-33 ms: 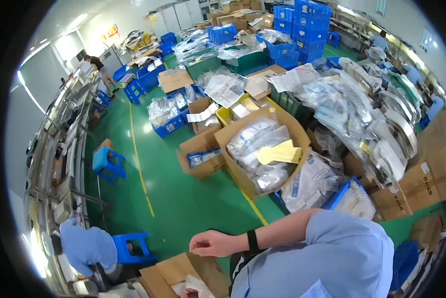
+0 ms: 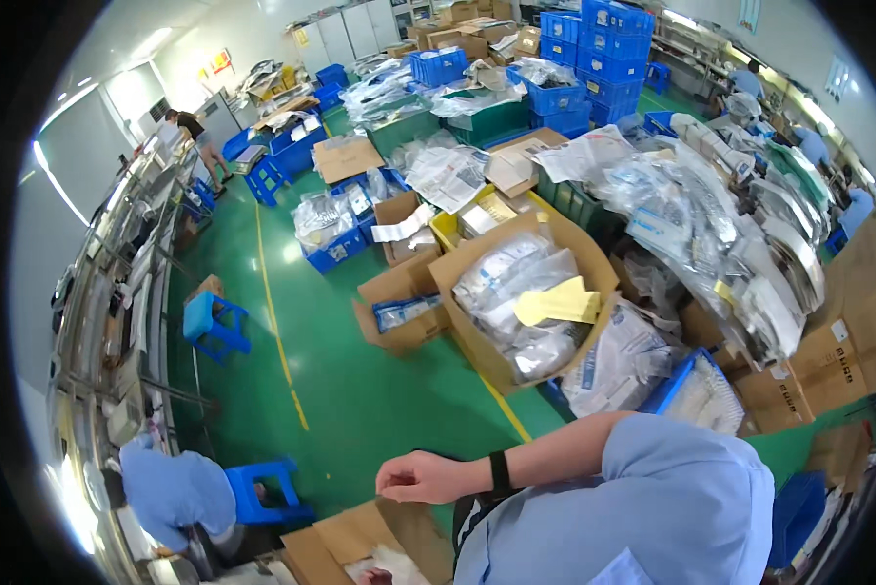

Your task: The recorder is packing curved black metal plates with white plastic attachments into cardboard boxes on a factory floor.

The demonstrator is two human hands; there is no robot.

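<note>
My right hand (image 2: pixel 416 478), with a black band (image 2: pixel 499 472) round its wrist, is held in front of my body with its fingers curled in. What it holds, if anything, cannot be made out. Under it stands an open cardboard box (image 2: pixel 332 549) with crumpled whitish plastic (image 2: pixel 389 564) inside. Only a small part of my left hand (image 2: pixel 375 578) shows at the lower edge, by that plastic; its grip is hidden.
Ahead stands a large carton (image 2: pixel 555 363) of bagged goods with a yellow paper (image 2: pixel 559 302) on top. Plastic-wrapped stacks (image 2: pixel 686 219) are piled to its right. At left are a seated person (image 2: pixel 175 492), a blue stool (image 2: pixel 262 492) and a long workbench (image 2: pixel 116 322). Green floor (image 2: pixel 360 409) lies between.
The surroundings have shifted slightly right and down in the view. My right hand keeps nearly the same curled pose.
</note>
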